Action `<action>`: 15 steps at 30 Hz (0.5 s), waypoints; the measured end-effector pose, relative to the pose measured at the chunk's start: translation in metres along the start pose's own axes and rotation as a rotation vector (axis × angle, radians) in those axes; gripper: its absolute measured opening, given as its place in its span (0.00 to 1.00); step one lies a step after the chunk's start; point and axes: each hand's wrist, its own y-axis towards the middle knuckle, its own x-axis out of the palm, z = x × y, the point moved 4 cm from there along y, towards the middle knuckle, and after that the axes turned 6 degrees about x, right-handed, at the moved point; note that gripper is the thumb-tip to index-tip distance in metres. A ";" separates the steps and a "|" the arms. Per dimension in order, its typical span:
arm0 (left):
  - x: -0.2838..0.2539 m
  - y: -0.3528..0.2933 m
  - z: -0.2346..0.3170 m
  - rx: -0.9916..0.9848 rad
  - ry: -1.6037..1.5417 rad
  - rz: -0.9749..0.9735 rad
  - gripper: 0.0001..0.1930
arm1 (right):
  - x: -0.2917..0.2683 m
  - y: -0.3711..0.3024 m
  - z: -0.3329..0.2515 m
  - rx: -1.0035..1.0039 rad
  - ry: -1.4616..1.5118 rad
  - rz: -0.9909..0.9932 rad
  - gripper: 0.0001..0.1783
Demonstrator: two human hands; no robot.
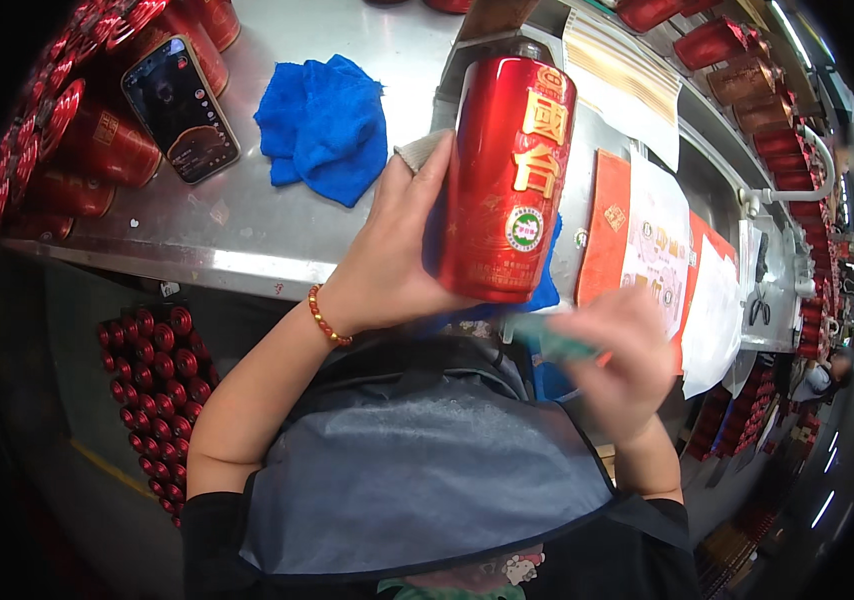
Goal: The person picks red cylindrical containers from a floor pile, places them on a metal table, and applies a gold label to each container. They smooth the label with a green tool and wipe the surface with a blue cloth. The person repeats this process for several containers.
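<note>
the left hand (397, 255) is wrapped around the back of a tall red bottle (507, 175), holding it upright and a little tilted above the near edge of the steel worktop (237, 235), with a blue cloth (547, 285) tucked behind it. the right hand (617, 350) is blurred just below the bottle's base, its fingers pinched closed on a small green strip (552, 345); what kind of strip it is i cannot tell. to my eye the sensible way to go on is to keep the bottle steady with its gold lettering and round seal facing up, so the face can be checked, and to bring the strip in slowly and squarely. a second blue cloth (325, 125) and a phone (180, 108) lie further back, with red cans (87, 150) stacked at the left.
</note>
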 end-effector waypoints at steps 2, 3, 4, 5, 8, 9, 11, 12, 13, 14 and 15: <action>-0.001 -0.003 -0.005 0.003 -0.004 -0.006 0.68 | -0.010 0.011 0.017 0.153 -0.098 0.193 0.20; -0.001 -0.001 -0.005 -0.008 -0.014 -0.012 0.69 | -0.004 0.011 0.025 0.162 0.006 0.223 0.18; -0.001 -0.001 -0.004 -0.011 -0.017 -0.017 0.69 | 0.002 0.007 0.019 0.147 0.052 0.198 0.18; 0.001 -0.002 -0.005 -0.017 -0.016 -0.018 0.69 | 0.010 0.003 0.011 0.127 0.101 0.169 0.18; 0.003 -0.003 -0.009 -0.023 -0.015 -0.003 0.69 | 0.014 0.000 0.016 0.330 0.296 0.127 0.14; 0.004 -0.003 -0.009 -0.022 -0.018 0.003 0.70 | 0.020 0.000 0.029 0.542 0.431 0.132 0.14; 0.005 -0.004 -0.010 -0.026 -0.017 -0.011 0.70 | 0.026 -0.001 0.063 0.744 0.621 0.134 0.13; 0.005 -0.005 -0.010 -0.032 -0.013 -0.015 0.70 | 0.022 0.001 0.074 0.817 0.655 0.149 0.12; 0.004 -0.003 -0.009 -0.037 0.001 -0.020 0.70 | 0.017 0.002 0.073 0.800 0.627 0.187 0.12; 0.003 -0.003 -0.008 -0.036 -0.001 -0.022 0.69 | 0.011 0.004 0.071 0.783 0.600 0.222 0.13; 0.003 -0.003 -0.009 -0.035 -0.003 -0.025 0.69 | 0.012 0.002 0.058 0.708 0.691 0.195 0.13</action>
